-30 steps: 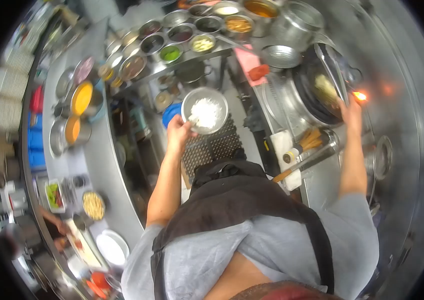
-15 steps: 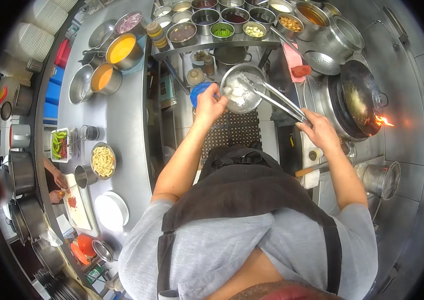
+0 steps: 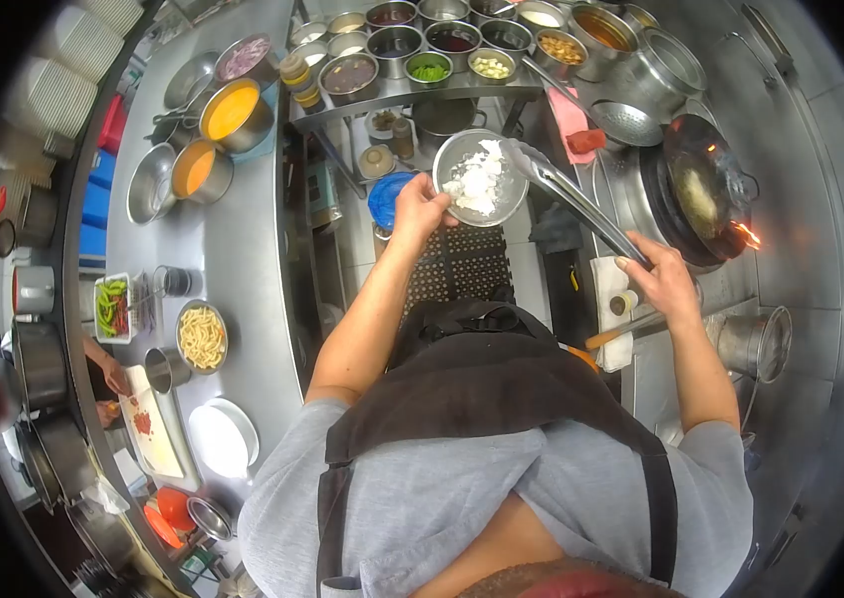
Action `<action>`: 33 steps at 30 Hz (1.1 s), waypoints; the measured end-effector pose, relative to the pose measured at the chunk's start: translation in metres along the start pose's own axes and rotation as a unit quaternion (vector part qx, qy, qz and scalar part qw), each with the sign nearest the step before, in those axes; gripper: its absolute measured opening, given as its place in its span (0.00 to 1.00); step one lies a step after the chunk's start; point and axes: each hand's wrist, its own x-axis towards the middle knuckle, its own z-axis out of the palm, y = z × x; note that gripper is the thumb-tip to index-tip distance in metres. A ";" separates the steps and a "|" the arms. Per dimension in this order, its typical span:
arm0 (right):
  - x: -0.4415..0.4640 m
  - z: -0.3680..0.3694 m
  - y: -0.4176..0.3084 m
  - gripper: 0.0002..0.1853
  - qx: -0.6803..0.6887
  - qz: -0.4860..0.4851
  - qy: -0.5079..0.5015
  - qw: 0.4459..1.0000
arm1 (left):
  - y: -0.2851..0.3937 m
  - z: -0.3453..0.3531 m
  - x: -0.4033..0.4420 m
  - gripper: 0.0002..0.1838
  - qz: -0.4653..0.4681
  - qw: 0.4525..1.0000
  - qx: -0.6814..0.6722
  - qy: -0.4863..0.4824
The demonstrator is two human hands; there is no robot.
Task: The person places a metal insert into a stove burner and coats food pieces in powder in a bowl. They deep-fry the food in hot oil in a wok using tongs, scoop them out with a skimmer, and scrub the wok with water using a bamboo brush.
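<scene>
Head cam, left hand (image 3: pixel 424 207) pinching a metal bowl (image 3: pixel 516 191) of white stuff (image 3: pixel 476 180) out front, right hand (image 3: pixel 665 283) gripping tongs (image 3: pixel 583 206) right by the bowl's edge, wok (image 3: pixel 698 189) and flame (image 3: pixel 747 236) off right

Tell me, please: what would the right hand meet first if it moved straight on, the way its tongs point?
Likely the metal bowl with white powder: the tongs in the right hand point at it, although the depth is unclear.

My left hand (image 3: pixel 420 209) grips a metal bowl (image 3: pixel 516 195) of white contents (image 3: pixel 477 182). My right hand (image 3: pixel 665 279) holds tongs (image 3: pixel 583 205) by its edge. Flames (image 3: pixel 746 236) lick beside a wok (image 3: pixel 698 149).
</scene>
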 end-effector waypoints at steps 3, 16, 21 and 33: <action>-0.011 -0.010 0.017 0.26 -0.005 0.062 -0.001 0.998 | 0.008 0.025 0.007 0.04 -0.015 0.999 -0.037 -0.025; -0.048 -0.118 0.160 0.25 -0.018 0.158 0.232 0.960 | -0.007 0.179 0.056 0.06 -0.038 0.981 -0.090 -0.166; 0.013 -0.141 0.260 0.23 -0.218 0.224 0.176 0.933 | -0.019 0.186 0.058 0.09 -0.041 0.983 -0.072 -0.164; 0.025 -0.138 0.196 0.28 -0.151 0.143 0.261 0.943 | 0.014 0.116 0.051 0.05 0.026 0.999 -0.038 -0.023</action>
